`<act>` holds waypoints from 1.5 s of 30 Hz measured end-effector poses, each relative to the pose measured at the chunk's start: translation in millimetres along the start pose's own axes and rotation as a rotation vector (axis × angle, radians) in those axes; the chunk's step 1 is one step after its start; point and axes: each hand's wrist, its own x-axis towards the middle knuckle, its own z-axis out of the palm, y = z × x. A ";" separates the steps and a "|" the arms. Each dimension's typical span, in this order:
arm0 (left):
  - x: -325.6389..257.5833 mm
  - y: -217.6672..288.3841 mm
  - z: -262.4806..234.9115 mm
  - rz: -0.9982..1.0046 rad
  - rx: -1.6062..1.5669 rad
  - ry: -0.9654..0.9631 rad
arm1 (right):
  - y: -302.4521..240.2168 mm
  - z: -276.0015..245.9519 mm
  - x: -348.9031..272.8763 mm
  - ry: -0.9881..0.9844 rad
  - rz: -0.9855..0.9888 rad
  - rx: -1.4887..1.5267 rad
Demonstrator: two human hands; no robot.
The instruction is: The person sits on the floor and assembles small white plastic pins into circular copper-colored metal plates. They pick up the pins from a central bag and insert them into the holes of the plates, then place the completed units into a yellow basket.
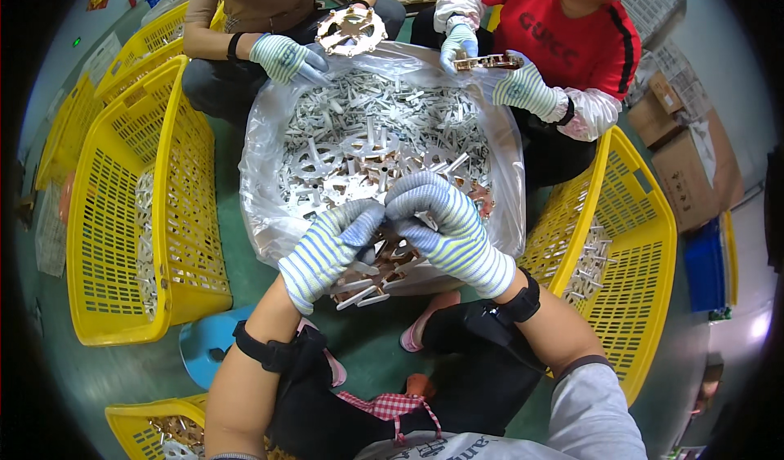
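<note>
Green floor [371, 341], yellow baskets [192, 239], and a plastic-lined bin [506, 158] heaped with metal pieces [392, 109].
At the bin's near edge, the left hand [331, 243] and right hand [449, 235] curl their gloved fingers around a coppery metal part [398, 257], though fingertip contact is hidden; it looks stiff, light, perhaps slick, best held by its body, not its thin prongs [358, 296].

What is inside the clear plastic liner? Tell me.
Grey strips and round, openwork pieces show inside. What lies beneath them, or behind the wearer's left hand and right hand, is hidden.
</note>
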 end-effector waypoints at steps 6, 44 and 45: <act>0.1 3.4 -3.3 0.060 0.201 0.041 | -3.9 -7.8 3.8 0.032 0.145 0.025; -6.9 5.9 -6.5 0.140 0.158 -0.015 | 5.8 -21.1 9.5 -0.269 -0.017 -0.114; -7.4 5.8 -6.0 0.153 0.174 -0.013 | 4.1 -19.3 9.2 -0.242 0.001 -0.109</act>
